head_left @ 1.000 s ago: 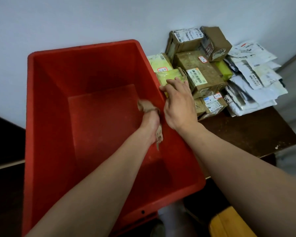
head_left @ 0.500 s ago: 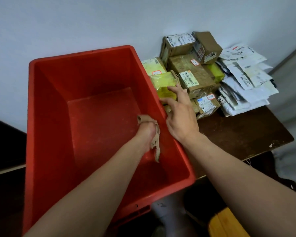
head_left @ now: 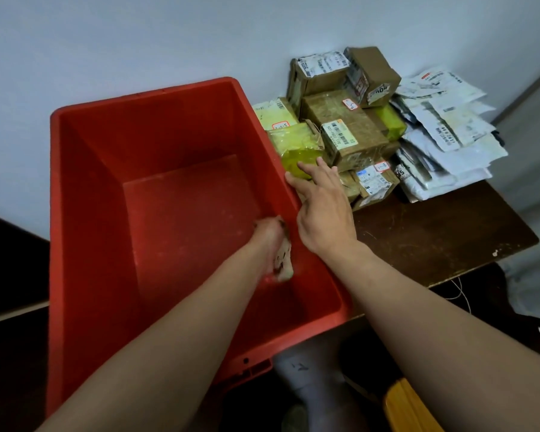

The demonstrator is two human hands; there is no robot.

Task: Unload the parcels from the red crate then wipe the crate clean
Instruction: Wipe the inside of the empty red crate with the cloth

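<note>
My left hand, blurred, grips a crumpled beige rag against the right inner wall of the empty red plastic crate, centre frame. My right hand rests on its right rim, fingers straight and spread. The brown cardboard parcels sit stacked at upper right on the dark wooden table.
</note>
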